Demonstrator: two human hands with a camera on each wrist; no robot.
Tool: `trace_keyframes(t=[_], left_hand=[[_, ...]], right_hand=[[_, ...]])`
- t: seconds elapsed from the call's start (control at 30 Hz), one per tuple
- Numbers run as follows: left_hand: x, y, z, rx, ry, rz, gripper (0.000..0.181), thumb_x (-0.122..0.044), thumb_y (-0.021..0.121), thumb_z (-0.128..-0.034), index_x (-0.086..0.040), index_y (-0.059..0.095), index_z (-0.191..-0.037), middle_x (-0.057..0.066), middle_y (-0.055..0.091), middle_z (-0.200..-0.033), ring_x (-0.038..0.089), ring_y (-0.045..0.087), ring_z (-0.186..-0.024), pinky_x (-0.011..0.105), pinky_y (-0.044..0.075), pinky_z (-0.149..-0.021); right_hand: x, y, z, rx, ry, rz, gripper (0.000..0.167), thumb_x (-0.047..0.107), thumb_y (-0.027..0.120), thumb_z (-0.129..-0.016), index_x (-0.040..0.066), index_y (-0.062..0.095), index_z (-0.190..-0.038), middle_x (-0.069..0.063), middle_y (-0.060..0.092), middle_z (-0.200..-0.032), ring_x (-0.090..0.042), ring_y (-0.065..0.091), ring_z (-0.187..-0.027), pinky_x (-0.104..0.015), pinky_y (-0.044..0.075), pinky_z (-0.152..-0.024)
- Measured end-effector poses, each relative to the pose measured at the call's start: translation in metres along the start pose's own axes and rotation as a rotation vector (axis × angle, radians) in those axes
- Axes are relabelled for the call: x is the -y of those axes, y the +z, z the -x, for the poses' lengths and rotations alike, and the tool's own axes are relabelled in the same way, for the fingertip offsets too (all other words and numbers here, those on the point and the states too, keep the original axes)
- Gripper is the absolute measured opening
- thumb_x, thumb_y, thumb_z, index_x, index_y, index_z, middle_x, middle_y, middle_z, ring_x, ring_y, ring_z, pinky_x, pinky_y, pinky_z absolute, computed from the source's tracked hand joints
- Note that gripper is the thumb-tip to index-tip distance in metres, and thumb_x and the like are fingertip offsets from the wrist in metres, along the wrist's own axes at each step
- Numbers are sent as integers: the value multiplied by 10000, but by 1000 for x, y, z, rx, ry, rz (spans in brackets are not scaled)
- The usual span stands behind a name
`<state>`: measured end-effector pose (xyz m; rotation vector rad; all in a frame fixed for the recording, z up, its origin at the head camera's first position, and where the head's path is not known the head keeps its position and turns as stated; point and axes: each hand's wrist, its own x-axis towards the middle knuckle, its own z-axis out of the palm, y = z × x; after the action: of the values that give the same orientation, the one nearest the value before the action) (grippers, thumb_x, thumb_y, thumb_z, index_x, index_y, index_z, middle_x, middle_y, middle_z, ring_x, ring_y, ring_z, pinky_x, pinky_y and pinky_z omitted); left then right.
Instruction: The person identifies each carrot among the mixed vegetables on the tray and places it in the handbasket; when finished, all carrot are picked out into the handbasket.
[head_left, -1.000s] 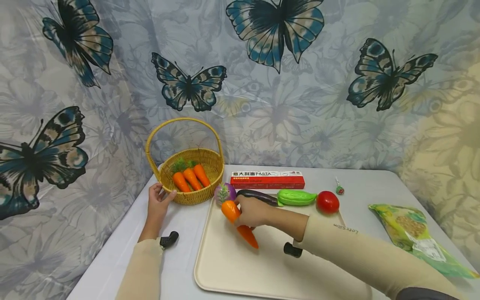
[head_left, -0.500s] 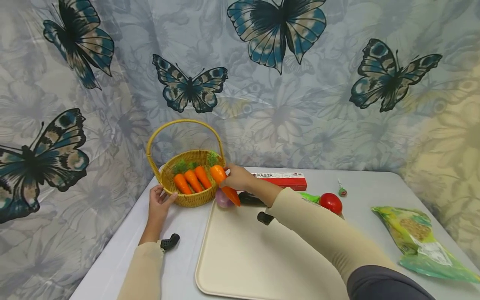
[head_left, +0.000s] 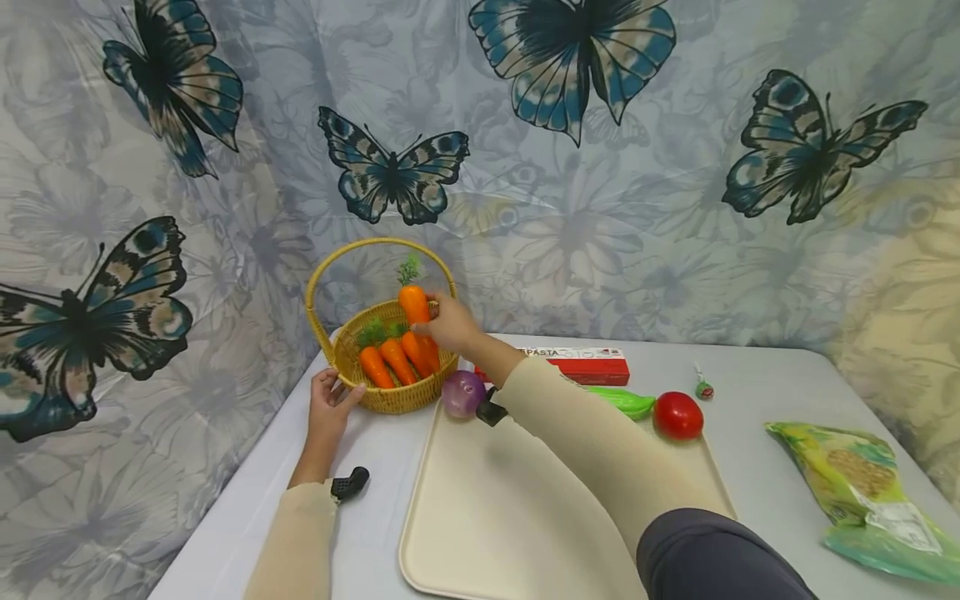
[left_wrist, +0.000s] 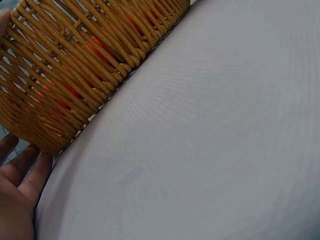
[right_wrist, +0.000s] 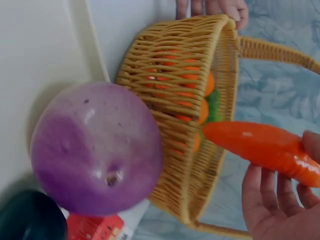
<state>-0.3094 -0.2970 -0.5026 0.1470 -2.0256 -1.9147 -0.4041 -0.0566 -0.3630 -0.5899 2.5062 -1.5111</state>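
My right hand [head_left: 452, 323] grips an orange carrot [head_left: 414, 303] with a green leafy top, over the right side of a wicker basket [head_left: 399, 402]. In the right wrist view, this carrot [right_wrist: 255, 140] points its narrow end at the basket's opening, between thumb and fingers. Several other carrots [head_left: 375, 367] lie inside the basket. My left hand [head_left: 330, 412] holds the basket's front left side, its thumb near the rim. In the left wrist view, fingertips [left_wrist: 42, 165] touch the weave low down. A purple round vegetable [head_left: 462, 394] sits right of the basket.
A beige tray [head_left: 510, 508] lies in front. Behind it are a pasta box [head_left: 600, 367], a green vegetable [head_left: 626, 403] and a tomato [head_left: 678, 416]. A lollipop [head_left: 703, 388] and a yellow-green bag [head_left: 862, 483] lie at right. A dark vegetable [right_wrist: 32, 220] shows in the right wrist view.
My right hand has carried the carrot from above the tray, up and left, to over the basket, turning its narrow end down. The left hand has stayed on the basket.
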Motion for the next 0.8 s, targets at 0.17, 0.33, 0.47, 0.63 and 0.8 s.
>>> trace_keyframes(t=[0.17, 0.33, 0.47, 0.63, 0.8], left_hand=[[1, 9, -2, 20, 10, 8, 641, -199, 707, -916, -77, 257, -1355, 101, 250, -1558, 277, 320, -1374, 435, 352, -1072], [2, 17, -3, 32, 10, 17, 630, -195, 709, -914, -78, 268, -1349, 102, 267, -1545, 275, 330, -1368, 433, 363, -1061], [0, 21, -1, 48, 18, 21, 645, -194, 699, -920, -69, 257, -1372, 119, 248, -1553, 299, 310, -1383, 458, 349, -1068], [1, 22, -2, 59, 13, 27, 661, -189, 699, -919, -53, 252, -1388, 110, 252, -1552, 282, 310, -1382, 410, 365, -1058], [4, 19, -7, 45, 16, 25, 655, -191, 714, -909, -70, 268, -1374, 93, 289, -1532, 257, 337, -1362, 302, 404, -1002]], right_hand=[[-14, 5, 0, -91, -4, 85, 663, 213, 713, -912, 96, 364, -1464, -105, 589, -1266, -242, 593, -1098, -345, 519, -876], [-32, 6, 3, -109, 16, 211, 685, 225, 702, -921, 91, 342, -1487, -104, 588, -1273, -246, 577, -1130, -337, 509, -895], [-41, 4, 4, -159, 51, 300, 703, 295, 707, -913, 97, 353, -1487, -106, 577, -1301, -262, 553, -1170, -371, 471, -954], [-44, 0, 5, -174, 68, 401, 673, 316, 690, -923, 39, 392, -1459, -113, 570, -1325, -273, 523, -1221, -380, 417, -1022], [-43, -5, 11, -151, 9, 376, 610, 276, 684, -930, 9, 437, -1420, -120, 628, -1202, -250, 582, -1097, -369, 469, -945]])
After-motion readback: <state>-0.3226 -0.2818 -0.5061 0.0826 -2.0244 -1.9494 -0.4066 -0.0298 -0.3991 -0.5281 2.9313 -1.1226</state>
